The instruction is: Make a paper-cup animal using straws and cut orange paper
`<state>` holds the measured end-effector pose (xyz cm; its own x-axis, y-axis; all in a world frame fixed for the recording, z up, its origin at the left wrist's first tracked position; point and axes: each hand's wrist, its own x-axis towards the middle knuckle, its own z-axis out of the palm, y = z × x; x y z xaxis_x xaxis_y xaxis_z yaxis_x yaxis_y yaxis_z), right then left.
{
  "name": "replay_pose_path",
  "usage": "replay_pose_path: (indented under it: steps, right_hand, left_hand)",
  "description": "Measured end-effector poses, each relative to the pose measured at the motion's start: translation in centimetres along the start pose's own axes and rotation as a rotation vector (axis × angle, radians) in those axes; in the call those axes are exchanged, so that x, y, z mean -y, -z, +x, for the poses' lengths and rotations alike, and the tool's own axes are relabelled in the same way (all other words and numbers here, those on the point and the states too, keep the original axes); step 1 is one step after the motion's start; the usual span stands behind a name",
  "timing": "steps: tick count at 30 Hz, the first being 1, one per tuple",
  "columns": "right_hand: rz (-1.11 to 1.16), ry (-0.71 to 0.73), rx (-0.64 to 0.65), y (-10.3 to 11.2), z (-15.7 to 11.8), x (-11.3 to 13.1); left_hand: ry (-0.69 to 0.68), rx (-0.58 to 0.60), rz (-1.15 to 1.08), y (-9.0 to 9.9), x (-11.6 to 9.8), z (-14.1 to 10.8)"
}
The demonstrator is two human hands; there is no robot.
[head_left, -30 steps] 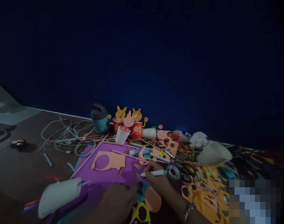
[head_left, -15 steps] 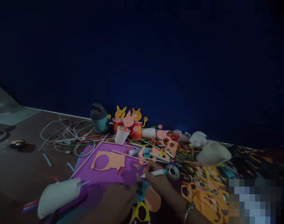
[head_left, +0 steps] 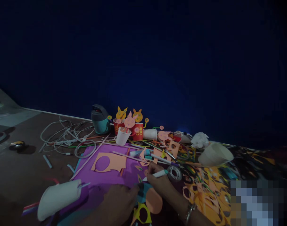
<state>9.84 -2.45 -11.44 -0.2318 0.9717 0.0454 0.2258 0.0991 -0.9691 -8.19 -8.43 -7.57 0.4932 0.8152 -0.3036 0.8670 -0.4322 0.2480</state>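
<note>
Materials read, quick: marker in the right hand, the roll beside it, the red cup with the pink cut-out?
The marker looks like smooth white plastic, faintly glossy. The roll seems to be tape on a pale core; type unclear. The red cup looks like printed paper, matte. The pink cut-out looks like matte craft paper with crisp edges.

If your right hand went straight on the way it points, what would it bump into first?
Your right hand, holding the white marker, points up and left over the purple sheet. It would probably meet the small cut paper scrap lying there first, though depth is hard to judge.
</note>
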Motion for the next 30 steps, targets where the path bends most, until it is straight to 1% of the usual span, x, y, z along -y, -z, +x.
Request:
replay_pose_path:
  steps: [1, 3, 8, 10, 11, 13, 18, 24, 30]
  right_hand:
    - [-0.001, 0.003, 0.001, 0.0, 0.0, 0.0]
    - [0.005, 0.008, 0.005, 0.0, 0.0, 0.0]
    - [0.007, 0.011, 0.016, 0.0, 0.1, -0.1]
    - [0.005, 0.015, 0.020, 0.0, 0.1, -0.1]
    - [0.005, 0.018, 0.021, 0.0, 0.1, -0.1]
    - [0.012, 0.023, 0.024, 0.0, 0.1, -0.1]
    - [0.020, -0.001, 0.004, -0.1, 0.1, 0.4]
    - [0.023, -0.008, 0.010, -0.1, 0.0, 0.6]
    - [0.052, 0.001, 0.018, -0.1, 0.0, 0.8]
  left_hand:
    - [0.002, -0.013, -0.003, -0.2, 0.1, 0.0]
    - [0.015, -0.082, -0.034, -0.5, 0.3, 0.0]
    - [-0.013, -0.360, -0.127, -0.6, 0.8, 0.2]
    - [-0.017, -0.436, -0.118, -0.4, 1.0, 0.3]
    - [-0.015, -0.452, -0.106, -0.3, 1.2, 0.4]
    - [-0.009, -0.458, -0.076, -0.3, 1.4, 0.5]
    - [0.009, -0.430, -0.030, -0.5, 1.6, 0.5]
    - [0.022, -0.414, -0.021, -0.4, 1.6, 0.6]
    - [0.018, -0.444, -0.024, -0.5, 1.7, 0.6]
